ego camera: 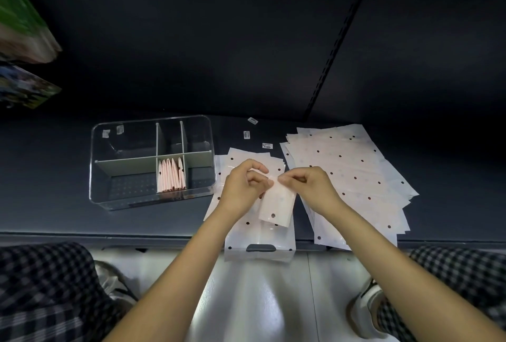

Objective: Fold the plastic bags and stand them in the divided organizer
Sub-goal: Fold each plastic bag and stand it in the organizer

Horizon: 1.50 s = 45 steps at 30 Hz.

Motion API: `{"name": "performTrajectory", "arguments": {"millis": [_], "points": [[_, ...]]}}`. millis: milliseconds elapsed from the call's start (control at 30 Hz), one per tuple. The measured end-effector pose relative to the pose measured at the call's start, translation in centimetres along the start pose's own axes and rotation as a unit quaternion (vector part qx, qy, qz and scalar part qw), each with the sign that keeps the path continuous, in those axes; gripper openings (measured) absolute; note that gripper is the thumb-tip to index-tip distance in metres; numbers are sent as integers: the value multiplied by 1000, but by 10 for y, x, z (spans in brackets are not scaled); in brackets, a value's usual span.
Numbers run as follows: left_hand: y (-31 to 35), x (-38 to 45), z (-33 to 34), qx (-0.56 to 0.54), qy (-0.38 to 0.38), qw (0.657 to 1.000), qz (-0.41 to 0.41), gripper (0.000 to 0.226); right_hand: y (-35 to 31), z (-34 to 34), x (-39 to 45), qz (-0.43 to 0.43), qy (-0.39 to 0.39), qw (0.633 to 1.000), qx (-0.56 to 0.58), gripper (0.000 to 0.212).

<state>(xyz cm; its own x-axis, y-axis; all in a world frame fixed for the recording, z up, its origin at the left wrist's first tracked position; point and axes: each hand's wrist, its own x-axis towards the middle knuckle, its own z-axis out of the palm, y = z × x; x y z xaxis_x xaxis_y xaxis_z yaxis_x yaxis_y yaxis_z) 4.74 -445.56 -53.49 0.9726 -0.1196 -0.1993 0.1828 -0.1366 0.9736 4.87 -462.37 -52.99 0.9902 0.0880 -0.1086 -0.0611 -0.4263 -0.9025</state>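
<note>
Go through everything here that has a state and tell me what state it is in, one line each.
Left hand: pinching the folded bag.
Right hand: pinching the same bag.
Folded bag: partly folded, held above the flat bags.
Organizer: open-topped, one middle compartment holding bags.
Stored bags: folded, standing upright.
Bag with handle cutout: flat, overhanging the shelf edge.
Bag stack: unfolded, lying flat.

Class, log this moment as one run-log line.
step: folding | left hand and right hand: pinching folded bag | organizer: folded bags in one compartment | flat bags: waiting at right
</note>
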Motion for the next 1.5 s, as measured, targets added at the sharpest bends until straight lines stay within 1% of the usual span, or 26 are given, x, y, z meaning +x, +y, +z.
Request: {"name": "performTrajectory", "arguments": {"millis": [100, 167, 233, 300, 367, 400, 433, 467, 533, 567, 633, 667, 767, 833, 867, 933, 1000, 1033, 1133, 1333, 1433, 1500], "points": [[-5, -1, -4, -17, -30, 998, -46, 11, -1, -2, 3, 1, 58, 998, 11, 22], [-9, -4, -7, -13, -51, 996, -72, 6, -1, -5, 4, 15, 84, 996, 31, 18], [-14, -5, -8, -10, -54, 995, -84, 9, 1, -4, 2, 34, 98, 993, 52, 12], [-18, -5, -8, 2, -24, 996, -82, 13, 5, 2, -2, 35, 146, 988, 21, 8], [-22, -6, -8, 33, 47, 997, -59, 16, 7, 15, -9, 25, 208, 976, -52, 4], [-24, -7, -8, 53, 86, 994, -41, 17, 7, 23, -12, 18, 211, 974, -80, 6], [-26, -9, -9, 71, 116, 990, -18, 16, 7, 33, -15, 16, 186, 978, -95, 11], [-27, -12, -9, 92, 134, 987, 8, 15, 6, 43, -19, 22, 142, 985, -93, 15], [-30, -18, -8, 151, 138, 977, 65, 17, -1, 65, -23, 55, 55, 996, -39, 26], [-32, -20, -7, 183, 134, 970, 88, 18, -5, 75, -23, 71, 37, 997, -7, 32], [-36, -22, -8, 220, 127, 960, 114, 16, -11, 89, -16, 91, 48, 995, 17, 39], [-39, -22, -11, 224, 120, 960, 118, 14, -14, 93, -10, 104, 57, 993, 24, 38], [-45, -18, -34, 225, 100, 960, 133, 8, -21, 100, 9, 134, 54, 989, 36, 33], [-53, -11, -59, 259, 128, 947, 141, 3, -26, 103, 20, 129, 36, 991, 7, 25], [-59, -7, -73, 294, 160, 933, 135, 7, -27, 105, 25, 127, 32, 991, 4, 20], [-71, 1, -101, 376, 218, 896, 96, 15, -31, 110, 34, 132, 30, 991, 9, 15], [-83, 7, -121, 434, 241, 867, 49, 24, -34, 117, 42, 121, 24, 992, -24, 14], [-88, 9, -127, 445, 243, 861, 31, 28, -36, 121, 47, 110, 19, 993, -40, 14], [-95, 14, -130, 440, 255, 861, 11, 33, -42, 135, 58, 88, 11, 994, -60, 16], [-100, 19, -132, 384, 300, 873, -15, 22, -51, 164, 80, 29, 13, 990, -139, 14], [-102, 19, -134, 364, 311, 878, -11, 20, -55, 180, 89, 3, 12, 981, -196, 15], [-103, 19, -135, 354, 311, 882, -9, 19, -57, 188, 92, -20, 24, 967, -252, 17]]}}
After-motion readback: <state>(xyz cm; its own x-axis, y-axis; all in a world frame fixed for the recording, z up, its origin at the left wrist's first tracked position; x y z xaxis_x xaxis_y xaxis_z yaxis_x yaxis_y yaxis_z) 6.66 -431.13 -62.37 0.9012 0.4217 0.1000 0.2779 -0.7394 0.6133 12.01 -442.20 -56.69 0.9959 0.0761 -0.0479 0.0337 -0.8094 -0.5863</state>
